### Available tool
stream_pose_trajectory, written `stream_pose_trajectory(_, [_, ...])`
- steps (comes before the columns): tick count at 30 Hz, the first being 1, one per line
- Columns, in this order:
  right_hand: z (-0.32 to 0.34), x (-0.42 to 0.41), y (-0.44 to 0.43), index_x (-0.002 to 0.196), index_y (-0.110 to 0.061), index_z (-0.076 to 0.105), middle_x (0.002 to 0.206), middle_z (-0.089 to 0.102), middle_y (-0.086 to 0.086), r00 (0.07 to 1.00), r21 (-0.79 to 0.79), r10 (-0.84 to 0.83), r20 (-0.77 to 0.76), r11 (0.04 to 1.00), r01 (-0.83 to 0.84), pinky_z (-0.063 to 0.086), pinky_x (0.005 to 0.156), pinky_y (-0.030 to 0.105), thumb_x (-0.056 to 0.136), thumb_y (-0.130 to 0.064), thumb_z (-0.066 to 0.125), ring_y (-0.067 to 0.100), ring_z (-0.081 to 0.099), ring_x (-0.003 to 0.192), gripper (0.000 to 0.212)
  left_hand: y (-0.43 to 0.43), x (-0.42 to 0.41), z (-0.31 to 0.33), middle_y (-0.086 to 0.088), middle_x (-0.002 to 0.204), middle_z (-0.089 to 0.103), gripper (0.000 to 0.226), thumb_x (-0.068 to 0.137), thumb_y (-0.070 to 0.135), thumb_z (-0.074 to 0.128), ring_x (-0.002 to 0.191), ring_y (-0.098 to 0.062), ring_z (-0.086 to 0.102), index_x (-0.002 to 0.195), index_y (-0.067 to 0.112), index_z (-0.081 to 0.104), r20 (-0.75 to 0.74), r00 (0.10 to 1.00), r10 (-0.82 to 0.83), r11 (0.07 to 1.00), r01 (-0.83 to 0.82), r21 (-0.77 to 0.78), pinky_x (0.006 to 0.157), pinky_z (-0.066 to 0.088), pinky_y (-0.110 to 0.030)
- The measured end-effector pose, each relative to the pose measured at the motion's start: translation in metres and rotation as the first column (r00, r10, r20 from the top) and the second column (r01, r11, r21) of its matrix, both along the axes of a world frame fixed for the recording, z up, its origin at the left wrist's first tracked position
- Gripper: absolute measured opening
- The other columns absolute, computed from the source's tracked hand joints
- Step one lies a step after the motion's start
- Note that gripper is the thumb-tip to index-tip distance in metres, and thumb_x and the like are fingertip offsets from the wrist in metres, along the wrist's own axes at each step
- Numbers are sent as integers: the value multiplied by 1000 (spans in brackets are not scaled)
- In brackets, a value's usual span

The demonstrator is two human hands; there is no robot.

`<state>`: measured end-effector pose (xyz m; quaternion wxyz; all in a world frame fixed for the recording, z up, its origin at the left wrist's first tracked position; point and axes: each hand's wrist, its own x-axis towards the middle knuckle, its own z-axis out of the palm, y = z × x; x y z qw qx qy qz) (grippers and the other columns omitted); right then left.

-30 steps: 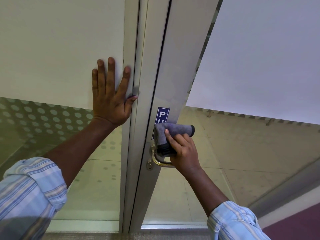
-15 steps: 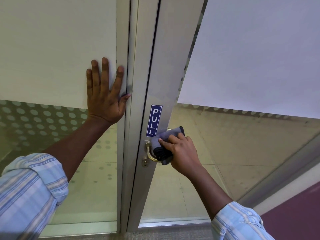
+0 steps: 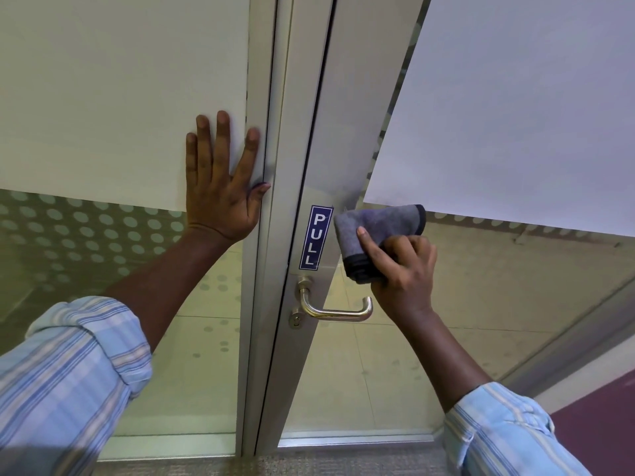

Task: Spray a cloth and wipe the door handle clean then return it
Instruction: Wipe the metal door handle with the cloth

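A brass lever door handle (image 3: 335,312) sticks out from the metal door frame (image 3: 309,149), fully uncovered, with a keyhole below its base. My right hand (image 3: 400,269) grips a folded grey cloth (image 3: 376,230) with a dark edge, held just above and to the right of the handle, apart from it. My left hand (image 3: 223,187) lies flat with fingers spread against the fixed glass panel (image 3: 120,97) left of the door.
A blue PULL sticker (image 3: 316,237) sits on the frame above the handle. The glass door (image 3: 515,97) has a frosted upper part. Dotted film covers the lower left panel. Carpet runs along the bottom, with a maroon floor strip at the lower right.
My right hand has lifted the cloth up and to the right off the handle, so the whole lever now shows. My left hand stays pressed on the panel.
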<state>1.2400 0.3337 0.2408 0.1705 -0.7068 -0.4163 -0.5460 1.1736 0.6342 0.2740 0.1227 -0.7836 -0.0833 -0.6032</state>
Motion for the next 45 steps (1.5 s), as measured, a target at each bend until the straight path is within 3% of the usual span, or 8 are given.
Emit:
stream_pose_trajectory(10, [-23,-3,18,129,-25,64,86,58,4,974,-136,-131,-184,985,106,30,68,35,83,-16,57,24,37,82,48,1,2,-2,-32,154,26,65,101,46,32,144,-50,14,157,16,18,6,1000,-8,1000,8,-4,125,3,-49])
stream_pose_trajectory(20, [-52,-22,6,133,-36,56,108,59,-3,838,-392,-261,-480,918,61,40,70,37,76,-26,81,26,50,101,64,3,4,-2,-28,156,19,66,100,46,35,145,-48,12,158,19,14,10,1000,2,1000,-2,-1,125,1,-47])
stream_pose_trajectory(24, [-50,-24,-6,131,-32,60,107,58,3,799,-303,-225,-559,951,56,43,68,39,76,-13,79,28,50,95,62,2,3,-2,-30,155,22,66,100,44,37,144,-48,12,158,19,15,15,1000,-5,1000,5,-1,125,0,-46])
stream_pose_trajectory(29, [-46,-13,-33,124,-11,64,101,45,6,712,100,-4,-702,989,104,46,75,34,69,10,62,31,48,91,59,1,2,-1,-32,155,26,65,100,42,38,144,-50,14,157,17,18,26,1000,-9,1000,9,-4,125,0,-47])
stream_pose_trajectory(33, [-47,-1,-55,117,-1,60,111,40,4,608,211,60,-792,961,180,40,84,22,76,8,66,28,52,99,43,0,1,-1,-33,154,27,65,100,41,38,143,-52,17,157,16,19,37,999,-14,1000,14,1,125,2,-47])
stream_pose_trajectory(38, [-56,1,-58,117,-6,58,114,55,9,512,216,75,-856,951,222,49,87,38,76,3,67,31,55,103,43,-1,0,-1,-34,154,27,65,100,41,38,142,-53,17,157,15,20,47,999,-22,1000,22,6,125,0,-47])
stream_pose_trajectory(42, [-67,-9,-53,124,-15,57,121,61,6,340,368,293,-894,912,182,53,91,36,79,-1,66,23,62,110,48,-3,-2,-1,-35,153,28,64,100,39,38,141,-55,20,157,15,20,55,998,-26,1000,26,3,125,0,-47])
stream_pose_trajectory(45, [-82,-17,-47,122,-24,58,120,65,1,271,363,316,-909,920,146,54,92,40,79,-12,71,16,64,109,47,-5,-4,0,-37,152,29,63,101,39,37,140,-57,22,157,15,20,60,997,-40,999,41,-1,125,1,-47])
